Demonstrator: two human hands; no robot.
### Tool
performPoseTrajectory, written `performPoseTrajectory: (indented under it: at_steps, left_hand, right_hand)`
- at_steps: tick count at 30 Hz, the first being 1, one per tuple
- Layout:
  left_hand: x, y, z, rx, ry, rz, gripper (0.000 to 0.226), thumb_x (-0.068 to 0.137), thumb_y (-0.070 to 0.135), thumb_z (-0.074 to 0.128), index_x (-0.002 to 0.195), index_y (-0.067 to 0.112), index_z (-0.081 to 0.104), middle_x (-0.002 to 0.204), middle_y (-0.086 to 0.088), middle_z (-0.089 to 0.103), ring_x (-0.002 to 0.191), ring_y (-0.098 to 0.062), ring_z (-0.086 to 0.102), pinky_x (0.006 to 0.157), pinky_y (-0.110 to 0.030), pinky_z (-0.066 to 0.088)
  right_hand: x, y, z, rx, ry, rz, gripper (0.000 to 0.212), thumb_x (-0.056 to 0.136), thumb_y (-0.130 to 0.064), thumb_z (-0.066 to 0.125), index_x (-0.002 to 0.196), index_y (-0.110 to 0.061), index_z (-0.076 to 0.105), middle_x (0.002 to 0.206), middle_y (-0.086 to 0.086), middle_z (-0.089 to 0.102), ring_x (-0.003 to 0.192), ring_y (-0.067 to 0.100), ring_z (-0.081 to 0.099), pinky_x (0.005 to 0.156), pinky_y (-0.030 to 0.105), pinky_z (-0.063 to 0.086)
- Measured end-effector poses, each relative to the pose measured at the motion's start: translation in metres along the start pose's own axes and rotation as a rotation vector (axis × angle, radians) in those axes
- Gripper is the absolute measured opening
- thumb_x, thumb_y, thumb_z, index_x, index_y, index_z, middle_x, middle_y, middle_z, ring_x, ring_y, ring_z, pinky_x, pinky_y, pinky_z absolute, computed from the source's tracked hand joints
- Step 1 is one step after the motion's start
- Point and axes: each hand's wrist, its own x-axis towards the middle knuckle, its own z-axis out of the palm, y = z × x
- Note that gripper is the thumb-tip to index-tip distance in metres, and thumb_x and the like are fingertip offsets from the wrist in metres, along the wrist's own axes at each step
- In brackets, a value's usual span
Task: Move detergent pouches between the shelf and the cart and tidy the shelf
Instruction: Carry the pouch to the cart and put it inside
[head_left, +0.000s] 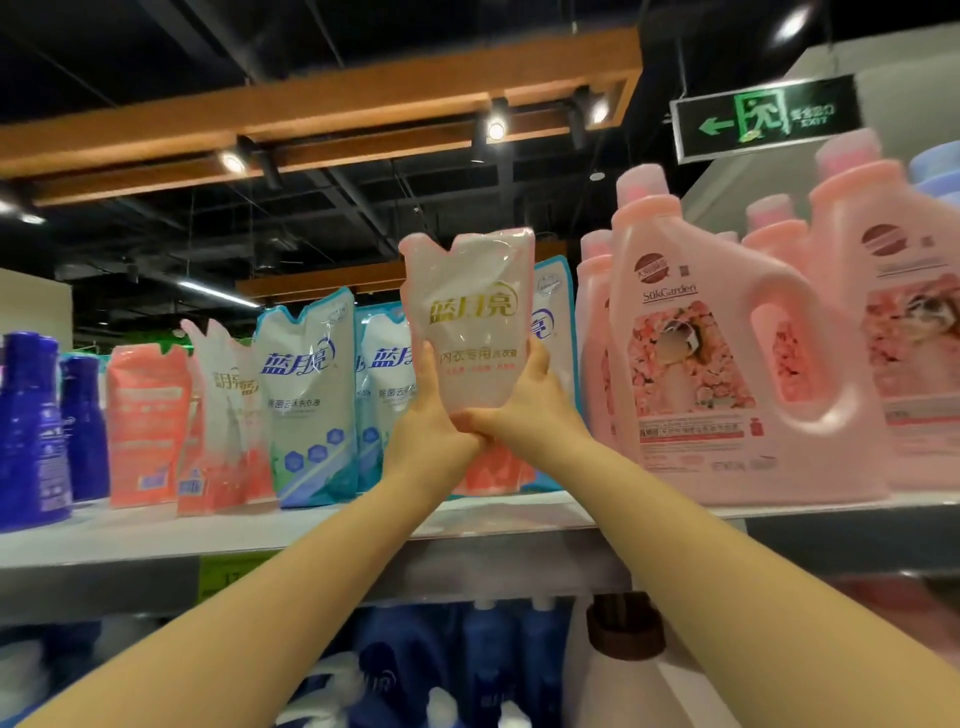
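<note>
I hold a pink-and-white detergent pouch (470, 312) with gold lettering upright over the top shelf (363, 525). My left hand (428, 415) grips its lower left side and my right hand (524, 400) grips its lower right side; the two hands touch under its middle. The pouch's bottom edge is at shelf level. Behind and to the left stand teal-and-white pouches (306, 395), a leaning pink-and-white pouch (223, 415) and a pink pouch (148, 421). No cart is in view.
Large pink softener jugs (727, 364) fill the shelf right of the held pouch. Dark blue bottles (31, 426) stand at the far left. The lower shelf holds blue bottles (488, 660) and a white jug with a brown cap (626, 629). A green exit sign (763, 117) hangs above.
</note>
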Motion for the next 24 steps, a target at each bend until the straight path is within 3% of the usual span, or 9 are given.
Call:
performPoseTrajectory:
  at_steps: [5, 9, 11, 14, 16, 20, 24]
  left_hand:
    - [-0.023, 0.021, -0.018, -0.116, 0.055, 0.076, 0.096, 0.084, 0.017, 0.063, 0.147, 0.034, -0.007, 0.137, 0.000, 0.049, 0.105, -0.016, 0.053, 0.093, -0.034, 0.046]
    - [-0.060, 0.046, -0.043, -0.256, 0.027, 0.132, 0.102, 0.063, 0.032, 0.057, 0.147, 0.039, 0.000, 0.132, 0.003, 0.054, 0.111, -0.019, 0.056, 0.097, -0.041, 0.048]
    - [-0.085, 0.060, -0.055, -0.346, -0.018, 0.175, 0.104, 0.060, 0.030, 0.056, 0.146, 0.040, 0.000, 0.134, 0.006, 0.052, 0.113, -0.015, 0.055, 0.098, -0.037, 0.046]
    - [-0.124, 0.076, -0.071, -0.414, -0.103, 0.197, 0.102, 0.071, 0.025, 0.064, 0.147, 0.038, -0.002, 0.139, 0.002, 0.048, 0.118, -0.018, 0.052, 0.097, -0.028, 0.042]
    - [-0.152, 0.085, -0.081, -0.439, -0.150, 0.192, 0.101, 0.069, 0.031, 0.060, 0.146, 0.040, -0.005, 0.137, 0.001, 0.050, 0.115, -0.020, 0.054, 0.094, -0.029, 0.043]
    - [-0.215, 0.109, -0.101, -0.602, -0.247, 0.198, 0.097, 0.061, 0.030, 0.053, 0.137, 0.055, -0.002, 0.122, 0.014, 0.053, 0.106, -0.011, 0.056, 0.090, -0.027, 0.045]
    - [-0.277, 0.148, -0.115, -0.736, -0.399, 0.224, 0.097, 0.072, 0.014, 0.059, 0.145, 0.047, 0.006, 0.134, 0.012, 0.052, 0.112, -0.008, 0.057, 0.092, -0.027, 0.049]
  right_hand:
    - [-0.026, -0.026, -0.017, -0.074, 0.069, -0.088, 0.109, 0.064, -0.048, 0.076, 0.146, -0.026, 0.008, 0.129, 0.005, 0.044, 0.115, 0.025, 0.050, 0.094, 0.043, 0.048]
    - [-0.069, -0.052, -0.039, -0.092, 0.181, -0.106, 0.110, 0.061, -0.046, 0.078, 0.147, -0.022, 0.014, 0.128, 0.004, 0.048, 0.115, 0.023, 0.051, 0.095, 0.041, 0.048]
    - [-0.099, -0.068, -0.053, -0.149, 0.232, -0.090, 0.109, 0.062, -0.044, 0.079, 0.148, -0.021, 0.015, 0.127, 0.005, 0.048, 0.115, 0.022, 0.050, 0.094, 0.038, 0.046]
    - [-0.148, -0.091, -0.074, -0.239, 0.297, -0.043, 0.114, 0.058, -0.049, 0.078, 0.148, -0.023, 0.013, 0.131, 0.005, 0.046, 0.119, 0.024, 0.048, 0.098, 0.044, 0.045]
    - [-0.184, -0.104, -0.085, -0.280, 0.315, -0.009, 0.114, 0.059, -0.048, 0.078, 0.148, -0.023, 0.012, 0.134, 0.006, 0.043, 0.122, 0.025, 0.045, 0.101, 0.046, 0.042]
    - [-0.260, -0.129, -0.108, -0.283, 0.328, 0.052, 0.107, 0.066, -0.038, 0.077, 0.149, -0.023, 0.012, 0.141, 0.003, 0.036, 0.127, 0.020, 0.040, 0.096, 0.029, 0.036]
    - [-0.336, -0.147, -0.144, -0.255, 0.424, 0.099, 0.097, 0.069, -0.041, 0.073, 0.147, -0.029, 0.016, 0.132, -0.004, 0.041, 0.119, 0.016, 0.047, 0.091, 0.029, 0.044]
